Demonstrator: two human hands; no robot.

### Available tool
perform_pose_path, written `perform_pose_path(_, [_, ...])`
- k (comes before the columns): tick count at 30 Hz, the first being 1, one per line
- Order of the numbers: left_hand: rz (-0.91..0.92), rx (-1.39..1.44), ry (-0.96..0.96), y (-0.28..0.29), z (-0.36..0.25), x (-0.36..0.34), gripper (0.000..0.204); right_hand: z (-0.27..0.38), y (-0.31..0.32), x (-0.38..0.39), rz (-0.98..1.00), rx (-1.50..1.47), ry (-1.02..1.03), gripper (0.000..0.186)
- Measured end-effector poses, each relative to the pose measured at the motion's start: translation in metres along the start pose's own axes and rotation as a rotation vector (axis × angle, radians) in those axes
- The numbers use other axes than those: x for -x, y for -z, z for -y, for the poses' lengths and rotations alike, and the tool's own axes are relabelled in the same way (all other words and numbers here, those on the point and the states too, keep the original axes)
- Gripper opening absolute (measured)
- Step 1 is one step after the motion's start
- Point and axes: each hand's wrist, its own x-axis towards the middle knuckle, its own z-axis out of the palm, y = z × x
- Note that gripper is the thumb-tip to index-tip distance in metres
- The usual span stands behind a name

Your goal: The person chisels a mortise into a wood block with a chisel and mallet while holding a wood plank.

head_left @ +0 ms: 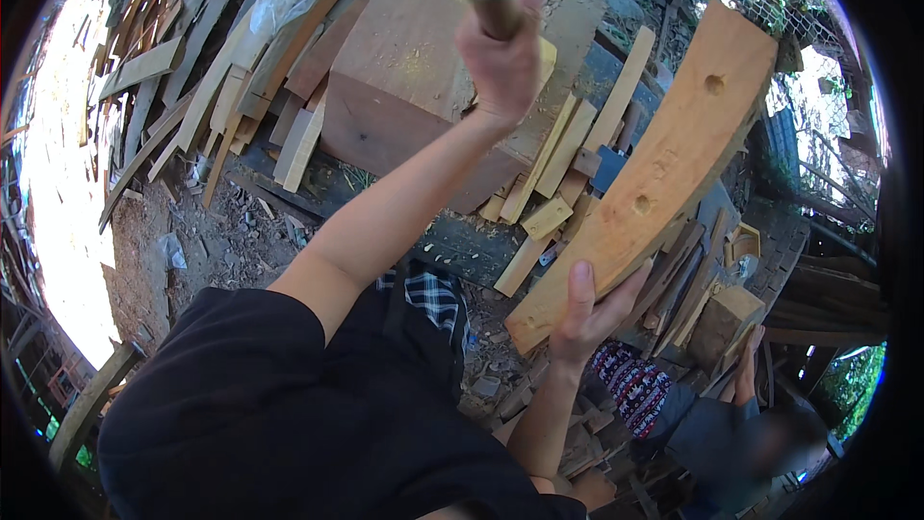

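My left hand is raised over the work area, fingers closed around a thick round wooden handle with a pale, flat end. Whatever the handle leads to is hidden by the hand. My right hand grips the near end of a long, slightly curved wooden plank, thumb on top and fingers along its side and underneath. Two round hollows or holes show in the plank's upper face. It slants up and away to the right. Beneath my left hand stands a big squared wooden block strewn with shavings.
Several narrow wood strips lie between block and plank. Piled offcuts and long slats crowd the left, with a clear plastic bag on them. At lower right another person has a hand by a small wood block.
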Motion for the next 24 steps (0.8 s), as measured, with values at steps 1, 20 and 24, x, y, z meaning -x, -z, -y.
perform_pose_path(1, [-0.095,0.113,0.171,0.009,0.007,-0.019,0.032,-0.004,0.000,0.004,-0.007,-0.001,-0.003,0.076])
perform_pose_path(20, [0.613,-0.132,0.262,-0.013,-0.029,-0.039,0.049,-0.017,-0.001,0.018,-0.178,-0.040,-0.098,0.055])
perform_pose_path(24, [0.752,-0.168,0.261,-0.007,-0.026,-0.040,0.045,-0.022,0.005,0.015,-0.146,-0.055,-0.095,0.057])
